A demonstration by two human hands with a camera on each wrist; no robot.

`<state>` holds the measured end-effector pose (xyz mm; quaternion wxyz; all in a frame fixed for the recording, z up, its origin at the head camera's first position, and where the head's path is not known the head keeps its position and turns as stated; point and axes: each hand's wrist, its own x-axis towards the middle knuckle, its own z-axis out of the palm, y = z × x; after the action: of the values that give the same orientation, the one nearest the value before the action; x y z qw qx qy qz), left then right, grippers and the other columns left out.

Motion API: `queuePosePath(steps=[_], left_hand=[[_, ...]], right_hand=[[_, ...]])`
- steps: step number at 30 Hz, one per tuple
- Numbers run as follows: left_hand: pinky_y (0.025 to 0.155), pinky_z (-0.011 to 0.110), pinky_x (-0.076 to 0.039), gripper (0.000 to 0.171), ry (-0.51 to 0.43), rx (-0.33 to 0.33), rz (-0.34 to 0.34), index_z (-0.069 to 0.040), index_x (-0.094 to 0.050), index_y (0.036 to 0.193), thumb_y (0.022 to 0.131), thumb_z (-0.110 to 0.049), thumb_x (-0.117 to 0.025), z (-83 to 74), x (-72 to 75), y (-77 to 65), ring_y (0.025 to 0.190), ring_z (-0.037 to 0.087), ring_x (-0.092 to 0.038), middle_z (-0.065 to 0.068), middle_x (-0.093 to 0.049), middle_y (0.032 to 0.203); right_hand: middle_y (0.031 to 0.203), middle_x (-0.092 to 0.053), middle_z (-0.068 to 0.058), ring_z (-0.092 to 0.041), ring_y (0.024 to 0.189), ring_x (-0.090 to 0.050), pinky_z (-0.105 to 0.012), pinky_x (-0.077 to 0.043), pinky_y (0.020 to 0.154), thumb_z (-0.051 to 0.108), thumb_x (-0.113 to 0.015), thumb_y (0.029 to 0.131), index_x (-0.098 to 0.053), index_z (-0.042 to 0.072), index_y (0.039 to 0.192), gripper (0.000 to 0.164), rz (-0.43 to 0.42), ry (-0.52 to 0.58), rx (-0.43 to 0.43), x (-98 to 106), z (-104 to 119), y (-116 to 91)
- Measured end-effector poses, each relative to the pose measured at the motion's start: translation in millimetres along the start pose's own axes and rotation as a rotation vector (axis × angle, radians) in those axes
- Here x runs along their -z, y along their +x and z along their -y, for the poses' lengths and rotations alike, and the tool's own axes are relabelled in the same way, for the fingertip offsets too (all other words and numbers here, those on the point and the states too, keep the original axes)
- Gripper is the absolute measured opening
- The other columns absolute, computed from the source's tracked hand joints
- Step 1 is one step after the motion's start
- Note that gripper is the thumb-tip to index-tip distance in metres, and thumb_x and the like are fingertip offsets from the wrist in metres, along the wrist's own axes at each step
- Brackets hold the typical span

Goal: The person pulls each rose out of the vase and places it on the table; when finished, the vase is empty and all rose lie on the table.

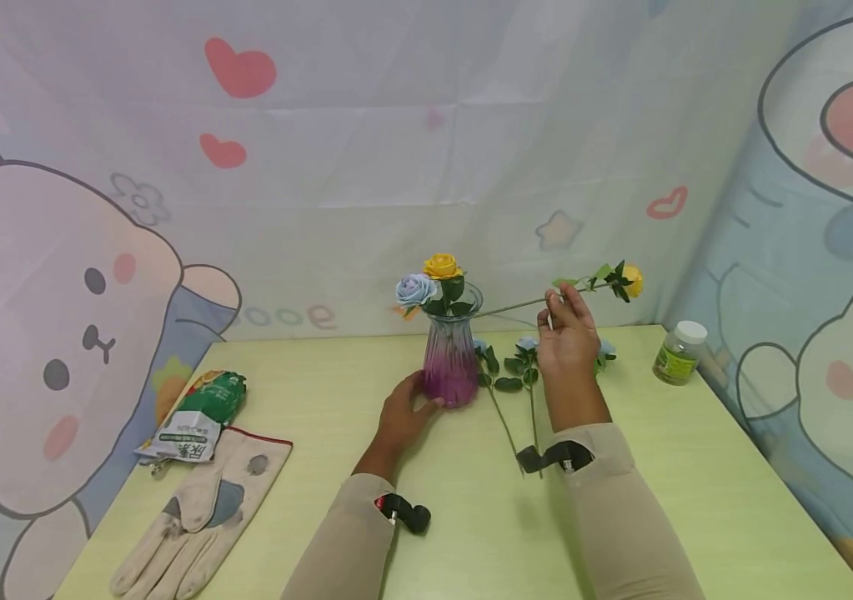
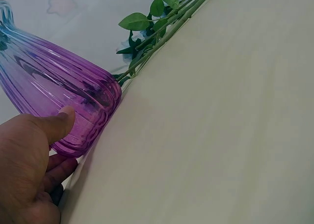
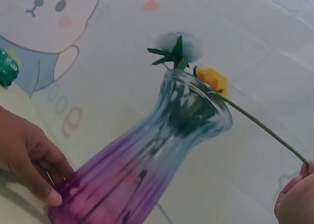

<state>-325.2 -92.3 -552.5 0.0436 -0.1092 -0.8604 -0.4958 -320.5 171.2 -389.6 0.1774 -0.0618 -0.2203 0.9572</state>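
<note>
A ribbed glass vase (image 1: 452, 367), purple below and clear bluish above, stands on the table. My left hand (image 1: 403, 417) holds it low at the base, the thumb on the near side in the left wrist view. A light blue rose (image 1: 415, 289) and a yellow rose (image 1: 442, 267) stand in the vase. My right hand (image 1: 572, 350) pinches the stem of another yellow rose (image 1: 632, 281), its bloom pointing right. This stem slants down left, with its end at the vase's rim (image 3: 223, 117). Several blue roses (image 1: 527, 343) lie on the table, partly hidden by the right arm.
A jar (image 1: 677, 357) with a white lid stands near the table's right edge. On the left lie a pale work glove (image 1: 204, 517) and a green and white packet (image 1: 204, 412). A printed cloth (image 1: 366, 167) hangs behind the table (image 1: 471, 533).
</note>
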Motion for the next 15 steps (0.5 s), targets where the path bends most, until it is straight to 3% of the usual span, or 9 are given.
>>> queuePosePath(steps=[5,11,15], left_hand=[[0.135,0.056,-0.034,0.07,0.0,-0.001,-0.001,-0.001,-0.049,0.161,0.103,-0.029,-0.077,-1.3,0.5,-0.9,0.155,0.04,-0.051,0.02,-0.06,0.16],[0.134,0.056,-0.035,0.07,0.025,-0.01,-0.007,-0.001,-0.049,0.161,0.103,-0.03,-0.077,-1.8,0.0,1.7,0.155,0.04,-0.051,0.02,-0.06,0.16],[0.135,0.056,-0.034,0.071,0.015,0.007,-0.001,-0.002,-0.048,0.162,0.103,-0.03,-0.077,-2.9,0.6,0.0,0.156,0.039,-0.051,0.019,-0.06,0.16]], right_hand=[[0.138,-0.058,-0.002,-0.015,0.109,-0.067,-0.026,-0.049,0.087,-0.007,-0.061,0.106,-0.057,0.008,0.149,0.047,-0.021,-0.018,-0.077,17.5,10.6,3.8],[0.15,-0.055,0.001,-0.015,0.11,-0.065,-0.024,-0.05,0.083,-0.007,-0.063,0.105,-0.065,0.011,0.139,0.039,-0.033,-0.152,-0.151,36.0,20.5,6.5],[0.155,-0.054,0.004,-0.012,0.109,-0.065,-0.023,-0.05,0.081,-0.007,-0.061,0.106,-0.062,0.012,0.144,0.042,-0.035,-0.267,-0.221,46.0,28.5,6.0]])
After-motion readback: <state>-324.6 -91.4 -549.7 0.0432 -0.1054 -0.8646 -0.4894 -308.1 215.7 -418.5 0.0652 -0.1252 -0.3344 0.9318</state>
